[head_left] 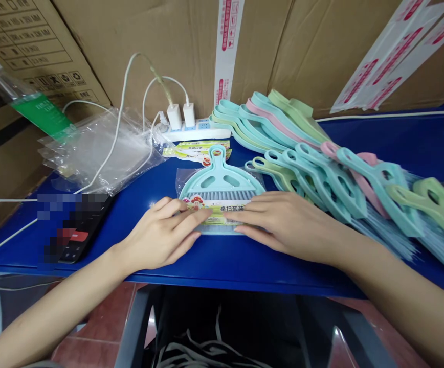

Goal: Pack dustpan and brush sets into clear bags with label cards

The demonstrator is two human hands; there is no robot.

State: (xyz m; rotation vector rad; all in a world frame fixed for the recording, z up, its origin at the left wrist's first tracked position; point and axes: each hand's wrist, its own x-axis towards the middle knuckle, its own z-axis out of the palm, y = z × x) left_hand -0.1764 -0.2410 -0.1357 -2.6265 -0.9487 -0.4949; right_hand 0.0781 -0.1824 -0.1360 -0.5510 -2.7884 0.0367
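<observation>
- Head camera: left hand (164,232) lies over the left side of a light blue dustpan set (217,180). Its fingers are bent a bit and close to each other, and they touch the label (217,216). Whether they pinch anything cannot be told.
- The right hand (291,225) lies over the other side, palm down. Its fingers reach in to the label, with small gaps between some of them. Whether it pinches the set cannot be told either.
- The set is flat on the blue table (225,271), between the two hands, with its handle pointing away from the person. A brush with gray bristles sits in the pan. A clear bag (182,178) is around the wide part; how far up it goes is hard to see.
- Just past the handle are bright paper cards (197,151) and a white power strip (201,134).
- On the right, brushes (316,176) lie in a row, with blue, pink and green dustpans (252,122) heaped behind them.
- On the left are clear bags (99,145), a green-labeled bottle (40,110) and a black gadget (87,243), partly blurred.
</observation>
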